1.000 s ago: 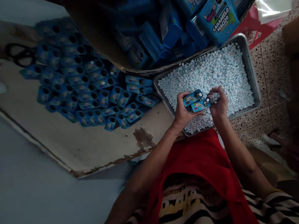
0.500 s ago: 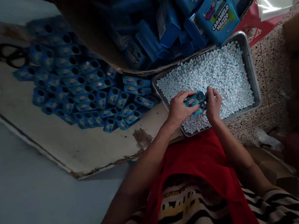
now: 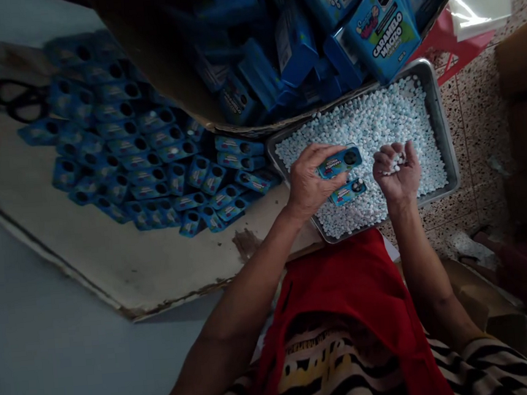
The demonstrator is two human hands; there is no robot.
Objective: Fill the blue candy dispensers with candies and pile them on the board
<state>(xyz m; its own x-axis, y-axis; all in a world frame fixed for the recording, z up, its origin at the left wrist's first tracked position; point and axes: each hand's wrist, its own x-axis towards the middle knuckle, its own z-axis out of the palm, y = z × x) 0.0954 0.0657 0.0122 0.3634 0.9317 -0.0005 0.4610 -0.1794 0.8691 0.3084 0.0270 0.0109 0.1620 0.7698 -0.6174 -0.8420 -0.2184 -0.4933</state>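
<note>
Over the metal tray [image 3: 445, 132], right hand [image 3: 401, 184] has backed off, grip cupped around pale pellets [image 3: 397, 162]. Left hand [image 3: 307, 184] holds upper blue box [image 3: 340, 162]; lower box [image 3: 347, 194], beside its thumb, now has its opening uncovered.

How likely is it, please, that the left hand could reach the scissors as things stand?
Probably not: the left hand holds two blue boxes, and many more boxes lie between it and the scissors.

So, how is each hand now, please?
Left hand: closed, holding a blue rectangular box; grip on second box unclear.
Right hand: cupped, holding small pale round candies.
</note>
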